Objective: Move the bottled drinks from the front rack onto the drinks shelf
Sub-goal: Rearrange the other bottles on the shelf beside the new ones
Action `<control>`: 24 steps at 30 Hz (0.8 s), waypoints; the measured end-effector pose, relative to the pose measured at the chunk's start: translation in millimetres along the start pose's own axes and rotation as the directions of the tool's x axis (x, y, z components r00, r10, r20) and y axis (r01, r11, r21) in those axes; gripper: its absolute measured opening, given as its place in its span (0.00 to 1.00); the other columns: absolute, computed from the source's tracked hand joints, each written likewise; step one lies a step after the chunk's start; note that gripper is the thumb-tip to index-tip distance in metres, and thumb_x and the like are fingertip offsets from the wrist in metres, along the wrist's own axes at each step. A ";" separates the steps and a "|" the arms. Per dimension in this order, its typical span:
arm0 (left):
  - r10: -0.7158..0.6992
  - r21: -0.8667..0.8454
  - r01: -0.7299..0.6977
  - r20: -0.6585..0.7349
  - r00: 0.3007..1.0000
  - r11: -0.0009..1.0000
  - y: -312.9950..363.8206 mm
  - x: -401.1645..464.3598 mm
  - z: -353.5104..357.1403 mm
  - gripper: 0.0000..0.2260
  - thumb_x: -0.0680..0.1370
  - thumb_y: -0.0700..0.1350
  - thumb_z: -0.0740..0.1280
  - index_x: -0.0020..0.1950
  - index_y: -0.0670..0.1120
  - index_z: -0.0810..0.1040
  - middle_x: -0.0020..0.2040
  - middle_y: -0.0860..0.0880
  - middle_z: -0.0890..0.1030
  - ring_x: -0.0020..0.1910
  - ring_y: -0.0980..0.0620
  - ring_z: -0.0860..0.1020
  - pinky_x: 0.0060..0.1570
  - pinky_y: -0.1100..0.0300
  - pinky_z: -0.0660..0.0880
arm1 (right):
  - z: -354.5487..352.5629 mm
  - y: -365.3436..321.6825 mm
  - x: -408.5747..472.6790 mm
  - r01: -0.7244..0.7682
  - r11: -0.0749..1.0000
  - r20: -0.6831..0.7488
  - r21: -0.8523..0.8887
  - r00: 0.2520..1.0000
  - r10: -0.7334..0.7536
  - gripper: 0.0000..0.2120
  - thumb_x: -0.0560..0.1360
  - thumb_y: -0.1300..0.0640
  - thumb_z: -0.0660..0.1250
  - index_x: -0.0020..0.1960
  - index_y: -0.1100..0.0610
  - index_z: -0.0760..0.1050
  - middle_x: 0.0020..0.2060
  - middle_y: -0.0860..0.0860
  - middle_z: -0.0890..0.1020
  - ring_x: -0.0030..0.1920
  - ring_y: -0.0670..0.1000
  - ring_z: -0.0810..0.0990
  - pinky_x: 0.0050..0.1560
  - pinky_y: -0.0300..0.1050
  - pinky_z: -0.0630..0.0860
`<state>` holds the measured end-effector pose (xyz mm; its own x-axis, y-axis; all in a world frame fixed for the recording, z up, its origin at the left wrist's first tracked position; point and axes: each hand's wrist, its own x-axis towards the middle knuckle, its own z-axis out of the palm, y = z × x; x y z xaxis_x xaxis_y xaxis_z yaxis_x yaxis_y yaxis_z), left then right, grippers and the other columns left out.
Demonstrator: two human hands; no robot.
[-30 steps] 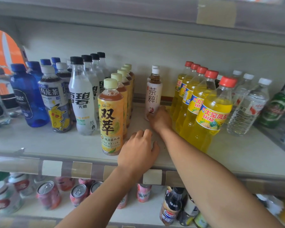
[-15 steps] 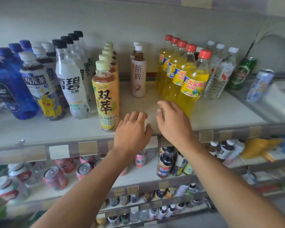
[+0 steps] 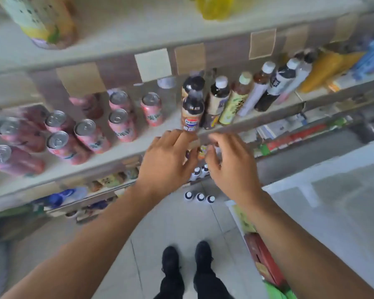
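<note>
Both hands off drinks shelf (image 3: 117,50), now lower. Left hand (image 3: 166,162) and right hand (image 3: 231,167) empty, grip loose, fingers apart. Fetch step: next reach down to bottles (image 3: 200,197) on floor, past shelf edge.

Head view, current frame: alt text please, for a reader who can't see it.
Both empty hands, left hand and right hand, hang open before a shelf of pink cans and bottles; three capped bottles stand on the floor below.
</note>
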<state>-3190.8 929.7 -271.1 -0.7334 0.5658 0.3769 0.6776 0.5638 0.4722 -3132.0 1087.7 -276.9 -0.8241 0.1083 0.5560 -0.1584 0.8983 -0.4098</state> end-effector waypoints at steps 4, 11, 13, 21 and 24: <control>-0.128 0.020 0.127 0.121 0.984 0.992 -27.0 -40.3 72.0 0.13 0.76 0.48 0.61 0.55 0.45 0.78 0.47 0.46 0.79 0.44 0.40 0.79 0.38 0.52 0.76 | 49.0 45.1 -74.7 -0.161 0.987 0.215 0.008 0.964 0.155 0.10 0.75 0.58 0.63 0.52 0.61 0.78 0.44 0.55 0.81 0.45 0.58 0.79 0.44 0.52 0.77; -0.298 0.059 0.296 0.333 0.894 0.953 -86.0 -126.4 214.6 0.13 0.76 0.48 0.62 0.59 0.47 0.77 0.53 0.46 0.81 0.49 0.41 0.81 0.42 0.51 0.78 | 150.3 126.2 -225.3 -0.443 0.894 0.426 -0.063 0.798 0.426 0.17 0.75 0.52 0.58 0.57 0.59 0.76 0.49 0.55 0.82 0.48 0.59 0.82 0.46 0.52 0.80; -0.357 0.086 0.352 0.384 0.851 0.932 -104.5 -149.6 258.1 0.13 0.77 0.48 0.64 0.61 0.48 0.77 0.56 0.48 0.81 0.52 0.43 0.81 0.44 0.53 0.76 | 183.8 152.5 -265.4 -0.500 0.860 0.464 -0.098 0.742 0.485 0.17 0.75 0.51 0.58 0.58 0.59 0.75 0.51 0.55 0.81 0.49 0.58 0.82 0.48 0.51 0.79; -0.389 0.145 0.374 0.546 0.742 0.916 -180.9 -220.6 418.9 0.15 0.78 0.50 0.60 0.62 0.47 0.75 0.56 0.49 0.80 0.53 0.45 0.79 0.51 0.48 0.78 | 307.3 268.4 -370.6 -0.572 0.782 0.537 -0.247 0.591 0.602 0.14 0.77 0.57 0.62 0.62 0.60 0.73 0.56 0.56 0.78 0.53 0.57 0.78 0.47 0.45 0.70; -0.388 0.158 0.365 0.558 0.733 0.917 -204.0 -235.4 471.1 0.13 0.79 0.49 0.62 0.62 0.48 0.74 0.56 0.51 0.80 0.54 0.47 0.79 0.51 0.49 0.77 | 352.3 309.7 -385.0 -0.544 0.781 0.538 -0.307 0.578 0.614 0.16 0.77 0.57 0.63 0.64 0.59 0.72 0.60 0.57 0.75 0.56 0.59 0.77 0.49 0.48 0.71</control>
<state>-3130.7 964.9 -831.6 -0.7702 0.5319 -0.3519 0.3624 0.8191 0.4447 -3055.4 1174.2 -872.7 -0.8660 0.3846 -0.3195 0.4912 0.7735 -0.4004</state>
